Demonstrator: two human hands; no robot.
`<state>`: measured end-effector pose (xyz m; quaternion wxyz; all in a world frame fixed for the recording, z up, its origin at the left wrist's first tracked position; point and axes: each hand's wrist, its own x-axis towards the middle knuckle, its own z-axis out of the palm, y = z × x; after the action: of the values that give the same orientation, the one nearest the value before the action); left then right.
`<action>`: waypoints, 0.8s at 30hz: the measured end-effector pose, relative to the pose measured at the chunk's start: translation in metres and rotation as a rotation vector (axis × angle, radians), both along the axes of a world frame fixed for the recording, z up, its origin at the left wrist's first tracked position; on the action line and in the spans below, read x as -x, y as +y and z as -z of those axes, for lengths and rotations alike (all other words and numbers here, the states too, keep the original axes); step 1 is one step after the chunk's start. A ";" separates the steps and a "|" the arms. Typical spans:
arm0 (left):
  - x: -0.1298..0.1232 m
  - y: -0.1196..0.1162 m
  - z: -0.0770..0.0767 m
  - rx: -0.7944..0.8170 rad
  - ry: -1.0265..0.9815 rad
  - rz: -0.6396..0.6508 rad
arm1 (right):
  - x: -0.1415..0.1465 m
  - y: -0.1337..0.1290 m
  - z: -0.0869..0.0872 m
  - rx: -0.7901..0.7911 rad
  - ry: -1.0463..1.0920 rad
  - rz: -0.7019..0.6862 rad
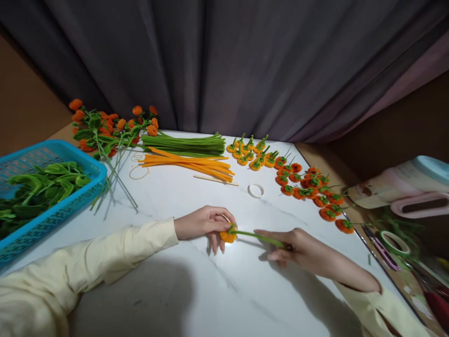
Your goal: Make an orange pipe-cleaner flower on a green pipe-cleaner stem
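My left hand pinches a yellow-orange pipe-cleaner flower just above the table, its green centre facing up and to the right. A green pipe cleaner runs from that centre to my right hand. The right fingers are closed on its far end, with the index finger stretched along it; this hand is slightly blurred. Beyond both hands lie a bundle of green pipe cleaners, a bundle of orange ones, a thin pale stick and a white tape roll.
Yellow flower heads and orange flower heads line the back right. Stemmed orange flowers lie back left, beside a blue basket of green leaves. A large cup, green tape and pink-handled scissors are at right.
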<state>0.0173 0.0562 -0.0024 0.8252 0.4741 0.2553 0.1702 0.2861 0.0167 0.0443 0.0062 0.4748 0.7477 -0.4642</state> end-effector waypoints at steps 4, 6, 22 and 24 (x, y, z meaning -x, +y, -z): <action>0.000 0.000 0.001 -0.018 -0.013 0.016 | -0.003 0.035 -0.026 -0.291 -0.079 -0.071; 0.001 0.001 0.001 -0.024 -0.012 0.040 | 0.014 0.056 -0.034 -0.619 -0.089 -0.036; 0.003 0.006 0.000 0.108 -0.086 0.044 | 0.133 0.121 0.008 -0.879 -0.387 -0.399; 0.003 0.006 -0.001 0.098 -0.086 0.031 | 0.117 0.117 -0.005 -0.868 -0.338 -0.353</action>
<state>0.0146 0.0623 -0.0019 0.8603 0.4291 0.2203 0.1651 0.1695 0.1334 0.0490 0.0075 0.3681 0.9296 -0.0184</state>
